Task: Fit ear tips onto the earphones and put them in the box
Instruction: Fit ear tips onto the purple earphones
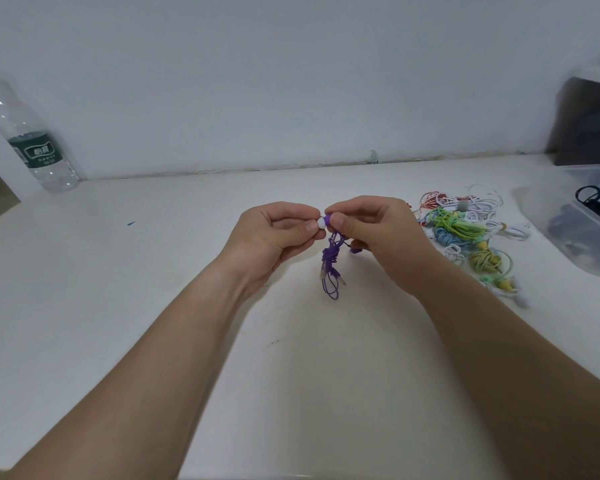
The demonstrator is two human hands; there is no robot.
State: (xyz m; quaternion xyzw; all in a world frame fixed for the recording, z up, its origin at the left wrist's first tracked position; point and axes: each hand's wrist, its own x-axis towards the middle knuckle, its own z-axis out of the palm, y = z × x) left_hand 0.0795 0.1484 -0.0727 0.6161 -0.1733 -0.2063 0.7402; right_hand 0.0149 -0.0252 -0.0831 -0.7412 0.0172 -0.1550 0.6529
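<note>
White tabletop [153, 289] against a pale wall [291, 81]: one clear plastic water bottle with a green label [32, 143] sits far left. At centre, the left hand [274, 237] pinches one white ear tip [321, 222] between thumb and forefinger, touching the purple earphone [329, 218] gripped in the right hand [378, 233], whose fingers are curled; its bundled purple cable [330, 265] dangles. Further right lies one tangled heap of coloured earphones [465, 230], too knotted to count, then one clear plastic box [582, 237].

White ear tip [321, 222] on purple earphone [329, 219]

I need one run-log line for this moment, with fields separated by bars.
phase: fitting | left hand: pinches white ear tip | right hand: holds purple earphone | box: at right
</note>
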